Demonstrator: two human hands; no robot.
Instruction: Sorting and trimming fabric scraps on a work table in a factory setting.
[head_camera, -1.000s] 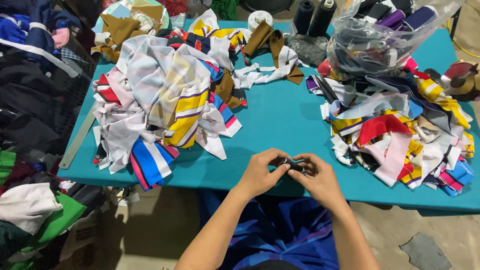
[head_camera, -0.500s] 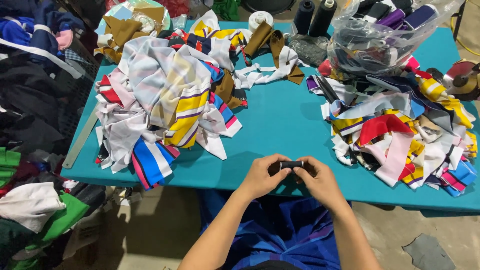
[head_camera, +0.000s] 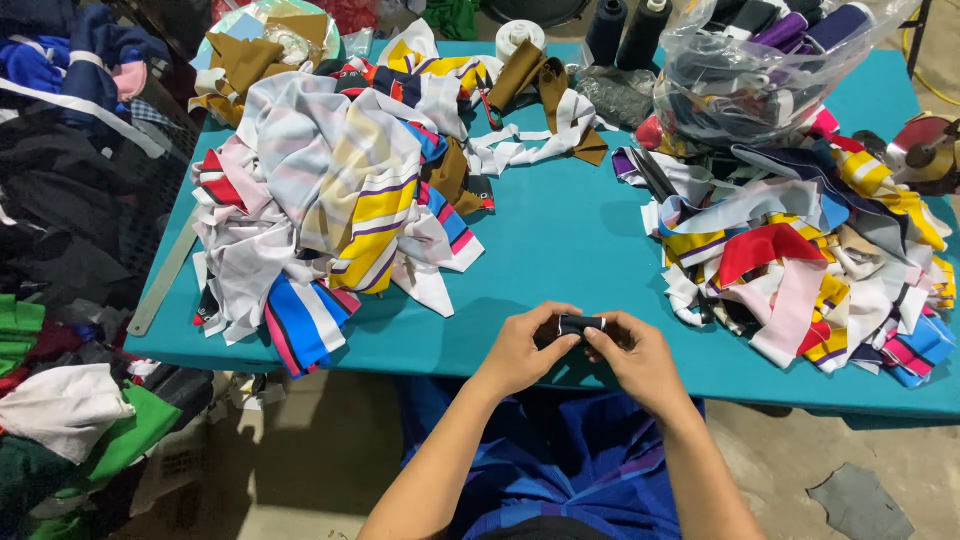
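Both my hands meet at the near edge of the teal table (head_camera: 560, 220). My left hand (head_camera: 522, 345) and my right hand (head_camera: 636, 352) pinch a small black piece of fabric (head_camera: 577, 325) between their fingertips, just above the tabletop. A heap of striped cloth scraps (head_camera: 330, 200) in white, yellow, blue and red lies to the left of my hands. A second heap of colourful scraps (head_camera: 800, 260) lies to the right.
A clear plastic bag of dark fabric (head_camera: 760, 70) stands at the back right, with dark thread cones (head_camera: 625, 30) and a white tape roll (head_camera: 518, 38) beside it. Brown cloth strips (head_camera: 545, 80) lie at the back. Piled clothes (head_camera: 70, 250) crowd the left floor. A metal ruler (head_camera: 165, 280) lies along the table's left edge.
My hands have stayed at the table's near edge, working the small black piece; the fingers have shifted slightly around it.
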